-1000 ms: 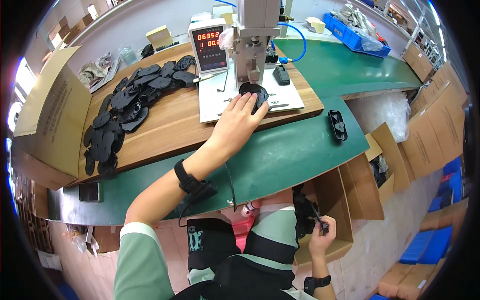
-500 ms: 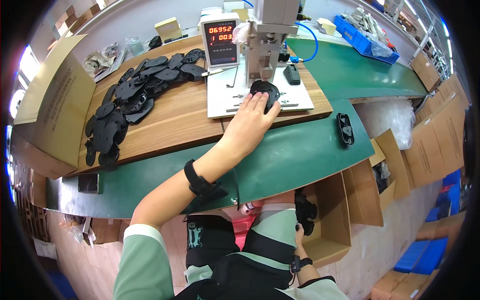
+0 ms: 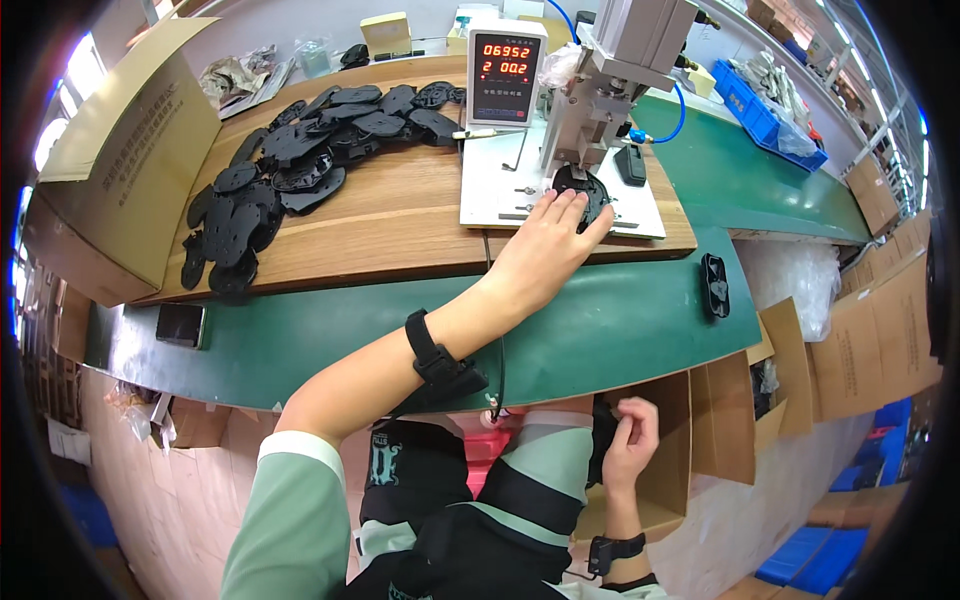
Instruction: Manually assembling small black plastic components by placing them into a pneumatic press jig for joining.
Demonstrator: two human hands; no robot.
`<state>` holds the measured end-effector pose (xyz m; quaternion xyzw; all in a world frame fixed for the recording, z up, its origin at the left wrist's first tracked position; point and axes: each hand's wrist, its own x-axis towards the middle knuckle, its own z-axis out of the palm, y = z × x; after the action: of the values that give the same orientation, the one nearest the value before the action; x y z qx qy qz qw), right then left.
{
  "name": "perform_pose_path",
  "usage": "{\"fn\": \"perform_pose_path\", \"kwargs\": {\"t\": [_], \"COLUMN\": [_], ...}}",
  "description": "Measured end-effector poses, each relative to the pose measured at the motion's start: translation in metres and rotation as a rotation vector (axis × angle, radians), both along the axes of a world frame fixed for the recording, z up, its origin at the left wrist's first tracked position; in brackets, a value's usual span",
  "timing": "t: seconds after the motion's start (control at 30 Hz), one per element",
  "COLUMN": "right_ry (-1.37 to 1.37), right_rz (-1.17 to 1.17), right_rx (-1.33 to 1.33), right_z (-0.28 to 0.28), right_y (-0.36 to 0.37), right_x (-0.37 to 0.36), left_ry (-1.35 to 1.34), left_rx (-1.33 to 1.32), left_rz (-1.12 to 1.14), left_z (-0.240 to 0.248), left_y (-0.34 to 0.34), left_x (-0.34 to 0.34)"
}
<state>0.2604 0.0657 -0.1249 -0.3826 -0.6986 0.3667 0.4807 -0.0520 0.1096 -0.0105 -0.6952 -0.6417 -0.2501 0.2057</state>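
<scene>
My left hand (image 3: 550,245) reaches forward to the bench press (image 3: 600,110) and holds a black, rounded plastic part (image 3: 590,187) on its white base plate (image 3: 482,180). The fingers lie over the part's near edge, with the thumb on its right side. The press head comes down at the part's far end; whether it touches is hard to see. Above my right thigh, my right hand (image 3: 630,445) is raised beside an open carton (image 3: 660,475), fingers curled, with nothing visible in them. Black things (image 3: 602,440) show between that hand and my leg.
Many flat black parts (image 3: 300,150) lie piled on the wooden board left of the press. A display box (image 3: 505,75) stands beside it. Another black part (image 3: 714,287) rests on the green table (image 3: 620,310) at right. A phone (image 3: 181,325) lies near the left carton (image 3: 120,160).
My right hand has come up out of the carton, away from the black parts. My left hand stays on the part at the press. The whole view has shifted and tilted slightly.
</scene>
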Motion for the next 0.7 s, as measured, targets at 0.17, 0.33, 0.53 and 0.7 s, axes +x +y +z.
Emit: {"fn": "perform_pose_path", "kwargs": {"t": [0.17, 0.33, 0.53, 0.7], "right_ry": [-0.272, -0.484, -0.555, -0.575], "right_rz": [0.123, 0.163, 0.153, 0.086], "right_rx": [0.493, 0.757, 0.722, 0.607], "right_z": [0.115, 0.125, 0.117, 0.133], "right_y": [0.044, 0.108, 0.133, 0.125], "right_x": [-0.066, -0.133, -0.175, -0.194], "left_ry": [-0.054, -0.14, -0.262, -0.289], "left_rx": [-0.015, 0.043, 0.092, 0.174], "left_rz": [-0.006, -0.015, -0.072, -0.089], "left_z": [0.003, 0.004, 0.007, 0.003], "left_y": [0.003, 0.005, 0.0, -0.043], "left_x": [0.005, 0.012, 0.01, -0.016]}}
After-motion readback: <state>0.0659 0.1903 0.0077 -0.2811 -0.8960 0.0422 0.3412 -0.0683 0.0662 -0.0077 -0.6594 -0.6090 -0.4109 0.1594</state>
